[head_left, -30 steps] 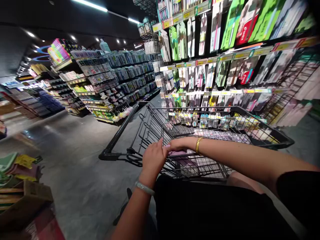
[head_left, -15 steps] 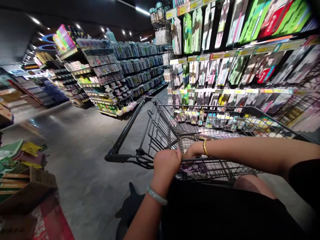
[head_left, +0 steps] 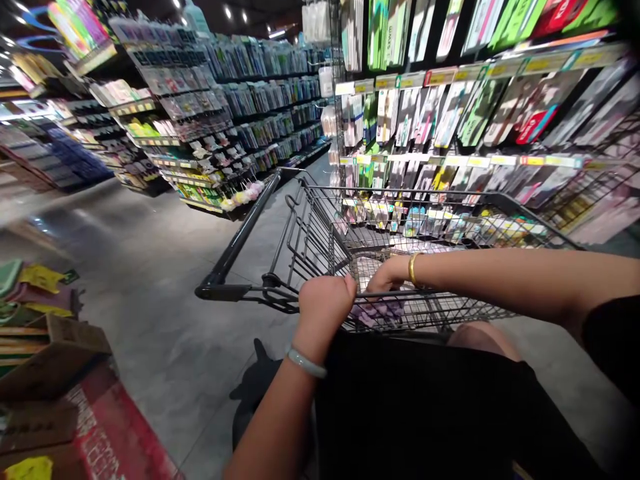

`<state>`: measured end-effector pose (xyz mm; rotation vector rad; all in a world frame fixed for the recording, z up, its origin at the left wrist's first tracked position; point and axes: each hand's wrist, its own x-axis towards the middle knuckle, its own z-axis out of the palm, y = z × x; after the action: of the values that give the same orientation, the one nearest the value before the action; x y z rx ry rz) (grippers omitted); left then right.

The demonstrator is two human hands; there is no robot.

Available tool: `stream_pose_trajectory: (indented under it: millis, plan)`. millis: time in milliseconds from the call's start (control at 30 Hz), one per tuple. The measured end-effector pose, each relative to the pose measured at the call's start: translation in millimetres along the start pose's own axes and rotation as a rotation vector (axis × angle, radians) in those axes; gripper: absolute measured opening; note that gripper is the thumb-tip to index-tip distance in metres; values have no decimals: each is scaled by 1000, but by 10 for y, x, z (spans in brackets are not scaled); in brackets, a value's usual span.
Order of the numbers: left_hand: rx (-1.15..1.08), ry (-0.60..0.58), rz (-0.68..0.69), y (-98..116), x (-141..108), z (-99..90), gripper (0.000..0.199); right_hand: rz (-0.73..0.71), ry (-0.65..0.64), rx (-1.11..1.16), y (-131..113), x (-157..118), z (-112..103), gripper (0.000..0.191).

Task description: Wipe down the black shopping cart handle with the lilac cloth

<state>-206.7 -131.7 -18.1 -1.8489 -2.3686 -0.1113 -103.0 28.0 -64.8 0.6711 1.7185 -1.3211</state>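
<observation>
A dark wire shopping cart point(head_left: 295, 257) stands in front of me, its black handle point(head_left: 240, 230) off to the left. My left hand point(head_left: 326, 300), with a pale bangle at the wrist, is closed around the cart's near top rail. Over that rail my right hand point(head_left: 384, 275), wearing a gold bracelet, reaches down into the basket. Its fingers are curled and partly hidden by the wires. They are closed on a purple crumpled item point(head_left: 383, 311), whose exact kind I cannot make out. Something pale point(head_left: 367, 268) lies in the basket just beyond the hand.
A shelf wall of hanging packages point(head_left: 430, 120) rises just past the cart. Further display shelves point(head_left: 175, 113) stand across the aisle. Cardboard boxes point(head_left: 55, 347) and a red printed panel point(head_left: 115, 413) are on my left. Grey floor point(head_left: 165, 320) shows between boxes and cart.
The view has tipped downward and shifted slightly right. My right hand has moved a little within the basket, and the purple item shows more, bunched closer beneath it. My left hand keeps its grip.
</observation>
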Motion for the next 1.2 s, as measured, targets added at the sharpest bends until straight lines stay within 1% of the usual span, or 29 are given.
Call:
stream_pose_trajectory:
  millis: [67, 167, 233, 300, 333, 433, 467, 500, 533, 567, 667, 733, 767, 833, 900, 967, 1000, 1100, 1200]
  plan:
    - [5, -10, 15, 4, -3, -11, 58, -4, -32, 30, -50, -132, -54, 29]
    - [24, -12, 6, 15, -5, -21, 60, -135, -42, 129, -105, -351, -159, 31]
    - [36, -15, -7, 21, 1, -19, 61, -190, -37, 170, -57, -413, -188, 36]
    - [44, -13, -18, 23, 11, -9, 61, -158, -18, 125, 68, -375, -173, 39]
    - [47, -10, -19, 22, 18, -4, 61, -106, -4, 61, 147, -330, -156, 39]
    - [56, 5, -30, 16, 33, 2, 61, 129, 32, -184, 370, -220, -115, 41]
    - [58, 4, -33, 16, 36, -1, 61, 196, 34, -222, 419, -227, -113, 43]
    - [58, -1, -36, 17, 36, -7, 60, 234, 35, -226, 451, -266, -120, 44]
    - [59, -5, -37, 20, 36, -14, 60, 234, 38, -205, 466, -335, -135, 45]
    - [62, -8, -37, 23, 34, -22, 60, 196, 43, -167, 469, -429, -157, 45]
    - [70, -4, -40, 36, 30, -39, 59, 2, 52, -33, 452, -735, -243, 45]
    - [73, 3, -40, 41, 32, -40, 59, -86, 46, 47, 478, -841, -274, 46]
    - [73, 3, -41, 42, 35, -38, 58, -87, 41, 75, 513, -846, -270, 46]
    - [78, 4, -42, 43, 39, -35, 58, -29, 22, 115, 613, -775, -227, 45]
    - [85, 2, -46, 44, 38, -36, 59, 38, -37, 155, 721, -664, -167, 44]
    - [96, 7, -40, 48, 32, -46, 59, 60, -97, 164, 792, -592, -133, 41]
    - [101, 8, -34, 52, 28, -52, 59, 59, -105, 138, 807, -584, -133, 39]
    - [107, 3, -27, 66, 19, -71, 60, 68, -44, 15, 794, -652, -201, 34]
    - [112, -20, -47, 74, 23, -80, 60, 87, 31, -41, 798, -769, -321, 33]
